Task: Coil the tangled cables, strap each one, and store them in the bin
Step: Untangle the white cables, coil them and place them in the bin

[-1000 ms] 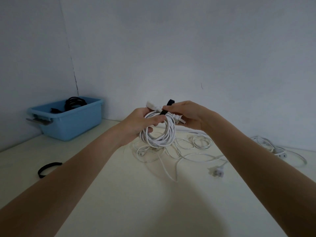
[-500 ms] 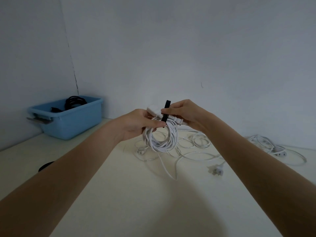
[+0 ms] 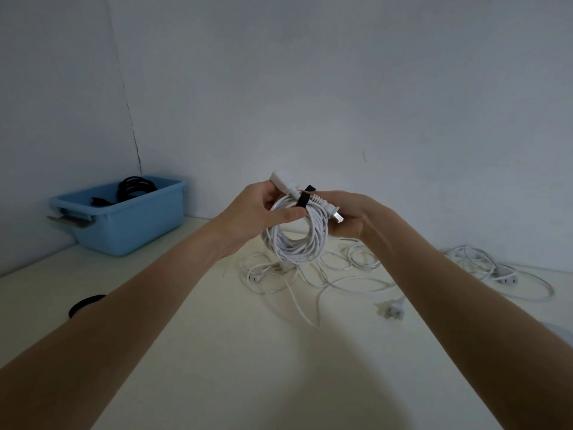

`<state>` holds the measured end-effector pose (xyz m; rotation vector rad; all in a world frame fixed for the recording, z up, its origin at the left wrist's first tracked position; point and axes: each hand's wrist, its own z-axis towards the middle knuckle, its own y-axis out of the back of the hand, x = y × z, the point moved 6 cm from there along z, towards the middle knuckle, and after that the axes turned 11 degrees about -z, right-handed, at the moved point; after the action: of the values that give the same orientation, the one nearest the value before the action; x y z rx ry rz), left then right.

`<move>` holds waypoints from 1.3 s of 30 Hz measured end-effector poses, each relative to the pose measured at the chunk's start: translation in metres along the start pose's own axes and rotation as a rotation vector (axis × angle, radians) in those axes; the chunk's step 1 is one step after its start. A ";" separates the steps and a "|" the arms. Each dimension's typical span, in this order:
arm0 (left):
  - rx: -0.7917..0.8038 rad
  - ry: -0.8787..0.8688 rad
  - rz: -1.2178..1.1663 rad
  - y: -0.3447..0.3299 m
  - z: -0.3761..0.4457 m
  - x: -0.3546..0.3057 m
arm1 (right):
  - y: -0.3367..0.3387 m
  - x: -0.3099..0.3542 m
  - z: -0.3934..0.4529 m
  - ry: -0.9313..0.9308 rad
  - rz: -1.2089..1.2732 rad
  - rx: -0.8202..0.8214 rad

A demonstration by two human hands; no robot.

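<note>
I hold a coiled white cable up above the table with both hands. My left hand grips the coil's top left, thumb across the loops. My right hand holds the top right, beside the plug end. A black strap is wrapped round the top of the coil between my hands. The blue bin stands at the back left with a black coiled cable inside.
Tangled white cables lie on the cream table below the coil, with a plug at the right. Another white cable bundle lies far right. A black strap lies on the left, partly behind my forearm. Walls close the back and left.
The strap's free end, which stood upright above the coil, now lies wrapped down round the loops. My right hand has shifted to the plug side. The coil sits slightly higher.
</note>
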<state>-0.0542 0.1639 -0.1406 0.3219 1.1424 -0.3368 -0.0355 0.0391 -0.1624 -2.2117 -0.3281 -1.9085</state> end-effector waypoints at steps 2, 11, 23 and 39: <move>-0.001 -0.017 0.022 -0.002 -0.001 0.000 | 0.005 -0.001 -0.001 -0.025 -0.018 -0.053; 0.023 0.044 0.120 -0.009 -0.003 0.003 | 0.013 0.000 -0.007 -0.060 -0.167 -0.109; -0.149 0.009 0.157 0.003 0.007 0.000 | 0.024 0.022 -0.016 0.178 -0.185 -0.324; -0.344 0.217 -0.405 0.018 0.009 0.016 | -0.042 0.046 -0.033 1.128 -1.736 -0.600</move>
<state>-0.0330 0.1747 -0.1508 -0.1849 1.4546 -0.4589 -0.0727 0.0713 -0.1121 -0.0127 -1.9337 -3.8289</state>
